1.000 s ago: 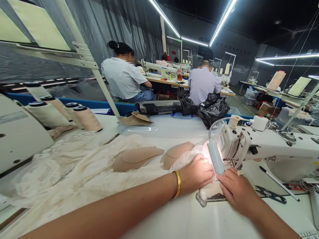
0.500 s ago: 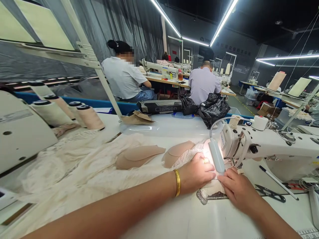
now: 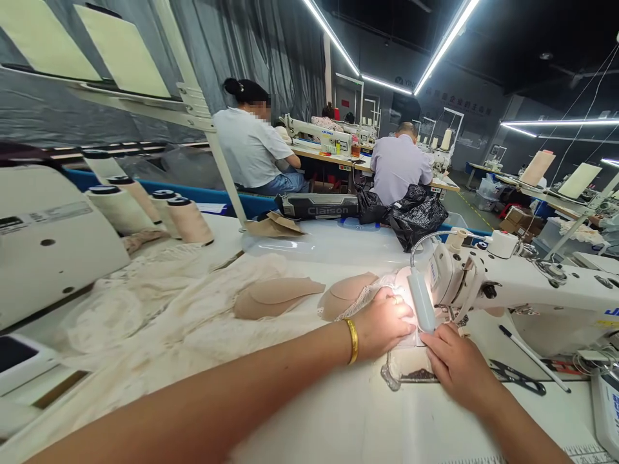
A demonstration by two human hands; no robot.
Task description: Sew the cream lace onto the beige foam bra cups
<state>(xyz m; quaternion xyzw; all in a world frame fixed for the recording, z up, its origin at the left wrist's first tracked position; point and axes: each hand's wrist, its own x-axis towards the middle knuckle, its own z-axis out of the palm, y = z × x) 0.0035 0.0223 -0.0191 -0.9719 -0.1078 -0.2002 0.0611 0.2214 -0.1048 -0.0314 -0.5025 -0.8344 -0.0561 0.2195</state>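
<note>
My left hand [image 3: 384,327], below a gold bracelet, rests with curled fingers on pale pink lace fabric [image 3: 370,294], pressing it to the sewing bed. Opposite it, my right hand [image 3: 457,362] has its thumb and fingers closed at the fabric's edge; the fingertips are partly hidden. A lit grey lamp [image 3: 422,301] on a bendable neck hangs between the hands and covers the needle area of the white sewing machine [image 3: 512,280]. Left of my left hand lie two beige moulded bra cups [image 3: 278,298], the nearer one partly under lace.
Cream lace cloth [image 3: 178,335] spreads over the table's left. Thread cones [image 3: 190,221] stand behind it. Black scissors [image 3: 520,377] and a white pen [image 3: 534,357] lie right of my right hand. A black plastic bag [image 3: 416,216] sits beyond; two co-workers sit farther back.
The view has turned slightly left, so the background sits farther right. Both hands stay at the fabric under the lamp, with only slight movement.
</note>
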